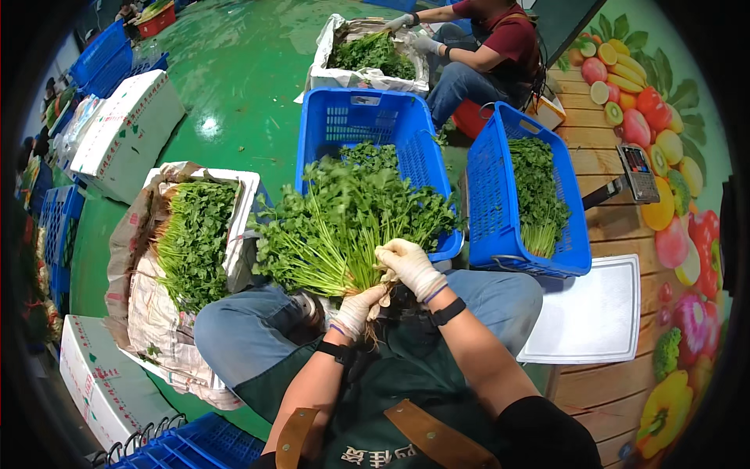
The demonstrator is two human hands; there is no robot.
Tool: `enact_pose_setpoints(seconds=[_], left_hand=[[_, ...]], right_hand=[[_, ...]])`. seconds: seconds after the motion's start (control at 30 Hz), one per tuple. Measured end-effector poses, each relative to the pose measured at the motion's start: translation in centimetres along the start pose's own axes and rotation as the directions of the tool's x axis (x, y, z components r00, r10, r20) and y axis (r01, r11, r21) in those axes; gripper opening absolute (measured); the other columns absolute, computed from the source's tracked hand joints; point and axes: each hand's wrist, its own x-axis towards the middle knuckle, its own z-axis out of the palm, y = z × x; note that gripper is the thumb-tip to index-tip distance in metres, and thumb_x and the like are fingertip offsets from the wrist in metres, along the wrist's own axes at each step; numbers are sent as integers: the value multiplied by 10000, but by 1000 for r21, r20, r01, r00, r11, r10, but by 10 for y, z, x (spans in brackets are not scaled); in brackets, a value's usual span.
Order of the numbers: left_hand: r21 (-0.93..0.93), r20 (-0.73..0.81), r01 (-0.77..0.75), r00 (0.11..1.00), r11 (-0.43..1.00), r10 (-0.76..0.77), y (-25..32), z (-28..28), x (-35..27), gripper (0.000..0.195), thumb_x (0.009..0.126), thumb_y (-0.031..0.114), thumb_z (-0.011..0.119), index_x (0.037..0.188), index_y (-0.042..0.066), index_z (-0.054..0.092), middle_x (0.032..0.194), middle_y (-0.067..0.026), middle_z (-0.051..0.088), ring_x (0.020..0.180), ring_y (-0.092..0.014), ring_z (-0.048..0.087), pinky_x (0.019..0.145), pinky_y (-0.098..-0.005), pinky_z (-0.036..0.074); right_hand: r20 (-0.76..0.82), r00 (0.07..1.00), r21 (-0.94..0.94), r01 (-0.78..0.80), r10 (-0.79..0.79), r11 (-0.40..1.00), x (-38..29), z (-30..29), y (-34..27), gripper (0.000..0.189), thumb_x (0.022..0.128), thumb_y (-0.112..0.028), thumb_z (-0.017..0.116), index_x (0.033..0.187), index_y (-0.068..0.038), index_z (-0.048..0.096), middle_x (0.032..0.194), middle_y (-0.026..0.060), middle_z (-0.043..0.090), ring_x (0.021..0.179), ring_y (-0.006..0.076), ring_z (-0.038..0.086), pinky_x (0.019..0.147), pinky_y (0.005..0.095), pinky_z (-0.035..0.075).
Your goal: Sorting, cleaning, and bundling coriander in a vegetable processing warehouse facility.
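A large bunch of cilantro [345, 234] fans out in front of me, its leaves pointing away and its stems gathered near my lap. My left hand [358, 311], in a white glove, grips the bunch at its root end. Thin brown roots hang below that grip. My right hand [410, 269], gloved too, has its fingertips pinched on the stems at the bunch's right side. Beyond the bunch stands a blue plastic crate [430, 158], its near part hidden by the leaves. More cilantro [369, 155] shows inside it.
To the left, a foam box [249, 193] lined with paper holds cilantro with roots. A second blue crate [489, 193] with cilantro stands right, before a digital scale display [638, 173]. A white foam lid [586, 322] lies nearby. Ahead, a co-worker [486, 58] handles greens over a box [366, 79].
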Motion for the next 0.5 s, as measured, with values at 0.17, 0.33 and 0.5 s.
enact_pose_setpoints(seconds=[0.17,0.33,0.5], left_hand=[[5,26,61,998,998,-61,10,5,-2,121,861,135,608,919,30,625,651,-23,618,417,-57,467,369,-178,332],[74,-23,33,999,997,-32,4,5,-4,104,855,136,619,875,34,630,670,-20,616,424,-71,471,388,-190,339],[11,28,-8,1000,1000,7,3,2,1,149,875,171,596,930,37,635,679,-19,624,408,-46,446,364,-164,315]], right_hand=[[-32,996,14,83,-82,996,-1,-2,22,157,873,-178,630,879,-26,594,780,45,632,685,118,632,545,256,498],[-90,987,-381,92,-136,920,12,7,15,226,843,-227,656,875,-8,612,679,24,618,624,104,598,555,256,479],[65,998,16,-12,11,1000,-5,-9,12,221,879,-259,631,844,-43,599,675,34,614,511,99,578,460,225,441]])
